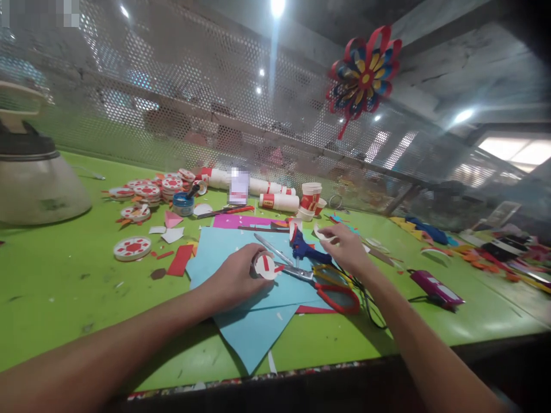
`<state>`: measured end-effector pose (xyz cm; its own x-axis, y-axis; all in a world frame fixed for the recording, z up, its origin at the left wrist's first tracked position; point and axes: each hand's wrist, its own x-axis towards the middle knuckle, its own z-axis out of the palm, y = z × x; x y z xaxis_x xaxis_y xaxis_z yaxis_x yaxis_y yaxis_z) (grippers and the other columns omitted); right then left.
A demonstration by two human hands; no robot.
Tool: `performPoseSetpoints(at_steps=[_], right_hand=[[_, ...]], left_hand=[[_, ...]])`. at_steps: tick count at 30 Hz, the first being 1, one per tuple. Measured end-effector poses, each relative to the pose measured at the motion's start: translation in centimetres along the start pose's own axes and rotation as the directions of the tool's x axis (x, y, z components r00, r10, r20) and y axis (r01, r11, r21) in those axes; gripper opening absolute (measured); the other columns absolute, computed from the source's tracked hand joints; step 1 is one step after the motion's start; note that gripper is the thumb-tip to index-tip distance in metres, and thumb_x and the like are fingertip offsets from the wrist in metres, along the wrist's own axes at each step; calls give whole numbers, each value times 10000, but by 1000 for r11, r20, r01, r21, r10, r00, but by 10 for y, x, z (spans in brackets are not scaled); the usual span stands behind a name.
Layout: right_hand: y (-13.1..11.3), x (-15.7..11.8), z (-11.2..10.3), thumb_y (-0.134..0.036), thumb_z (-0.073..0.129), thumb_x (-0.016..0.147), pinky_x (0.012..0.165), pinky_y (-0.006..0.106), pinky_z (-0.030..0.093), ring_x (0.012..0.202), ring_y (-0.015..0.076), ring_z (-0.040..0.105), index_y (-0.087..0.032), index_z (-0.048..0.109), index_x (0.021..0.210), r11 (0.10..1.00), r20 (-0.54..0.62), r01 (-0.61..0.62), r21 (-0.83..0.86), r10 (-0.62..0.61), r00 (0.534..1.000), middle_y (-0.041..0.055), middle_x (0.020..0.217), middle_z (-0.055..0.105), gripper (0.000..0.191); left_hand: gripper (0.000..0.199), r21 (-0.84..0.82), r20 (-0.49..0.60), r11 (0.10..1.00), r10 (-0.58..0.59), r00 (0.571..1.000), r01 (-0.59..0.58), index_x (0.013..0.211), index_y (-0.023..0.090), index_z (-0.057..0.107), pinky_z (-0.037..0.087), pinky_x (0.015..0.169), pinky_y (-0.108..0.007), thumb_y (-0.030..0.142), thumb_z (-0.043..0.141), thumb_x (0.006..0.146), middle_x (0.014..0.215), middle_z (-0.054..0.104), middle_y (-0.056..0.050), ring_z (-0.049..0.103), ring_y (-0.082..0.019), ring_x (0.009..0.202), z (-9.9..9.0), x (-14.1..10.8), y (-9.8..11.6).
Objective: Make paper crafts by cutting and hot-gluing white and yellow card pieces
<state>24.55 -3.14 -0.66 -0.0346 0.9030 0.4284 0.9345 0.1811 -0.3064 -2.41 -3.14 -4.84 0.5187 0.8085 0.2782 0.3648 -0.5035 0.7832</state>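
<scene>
My left hand (pixel 241 269) grips a small white paper disc (pixel 266 267) with red strips on its face, above light blue paper sheets (pixel 249 338). At the fingertips of my right hand (pixel 342 244) is a curved white paper piece (pixel 319 233), which the fingers seem to pinch. A blue glue gun (pixel 310 249) lies between the hands, its nozzle end hard to make out. Close to it are scissors with red handles (pixel 340 298) and yellow-handled scissors (pixel 331 275). A silver pen-like tool (pixel 273 248) rests on the blue paper.
White discs with red dots (pixel 146 189) are piled at the back left, near a blue jar (pixel 183 203). Paper cups (pixel 310 198) and stacked cups lying sideways (pixel 279 202) stand behind. A purple box-shaped device (pixel 437 288) lies right; a large lamp-like object (pixel 38 183) is left.
</scene>
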Motion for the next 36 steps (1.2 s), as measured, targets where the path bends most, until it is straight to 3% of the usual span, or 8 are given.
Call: performPoseSetpoints(at_steps=[2,4,9,13,17,24,31,36], right_hand=[[-28,-9,-11,-238,522,829,708,298,468,759,164,570,-148,631,933,998,-65,47,36,-44,997,60,879,611,176],[-57,-19,-14,-208,547,829,683,287,453,726,157,556,-166,634,851,968,-84,219,119,-210,974,34,793,606,100],[-99,-32,12,-175,584,817,686,306,428,757,185,519,-154,658,773,933,95,353,74,-359,929,50,752,561,88],[-102,-28,35,-249,576,823,724,367,411,806,233,478,-148,684,776,915,196,379,-139,-350,916,93,790,558,155],[-108,-20,40,-222,587,791,678,347,396,782,229,478,-168,688,725,911,277,375,-169,-322,905,83,763,567,132],[-116,-17,36,-122,594,760,630,298,386,735,192,495,-166,674,655,945,282,316,-79,-283,917,51,702,558,140],[-109,-14,17,-95,617,731,626,265,416,678,143,531,-167,646,701,953,175,236,189,-269,947,13,697,591,84],[-103,-7,16,-171,601,725,560,238,412,600,118,524,-171,627,682,943,220,71,326,-149,964,-9,643,602,50]], left_hand=[[412,13,8,1000,0,1000,0,1052,178,534,453,758,-339,287,644,669,1025,608,-73,579,-224,874,1,0,-1],[400,30,7,1000,3,1000,-3,1030,178,534,450,742,-334,294,650,666,999,609,-67,577,-220,853,2,0,-2],[360,75,6,997,5,1000,-5,964,181,508,430,668,-314,319,648,663,900,615,-47,573,-211,785,5,0,-5],[264,104,-5,995,11,1000,-10,895,193,479,397,599,-292,289,602,682,824,600,-24,562,-195,720,6,-2,-4],[242,118,-38,993,-11,999,16,850,204,446,367,555,-278,288,592,677,765,579,-6,556,-187,676,9,-2,-5],[279,113,-55,992,-45,997,51,844,204,443,361,550,-287,326,612,659,775,592,-20,564,-206,687,9,-1,-6],[324,81,-37,995,-56,998,59,855,205,444,372,554,-288,356,647,652,785,601,-20,564,-208,698,7,-1,-6],[331,70,-36,996,-59,998,61,869,203,454,382,565,-286,352,656,652,793,604,-16,557,-194,692,6,-1,-6]])
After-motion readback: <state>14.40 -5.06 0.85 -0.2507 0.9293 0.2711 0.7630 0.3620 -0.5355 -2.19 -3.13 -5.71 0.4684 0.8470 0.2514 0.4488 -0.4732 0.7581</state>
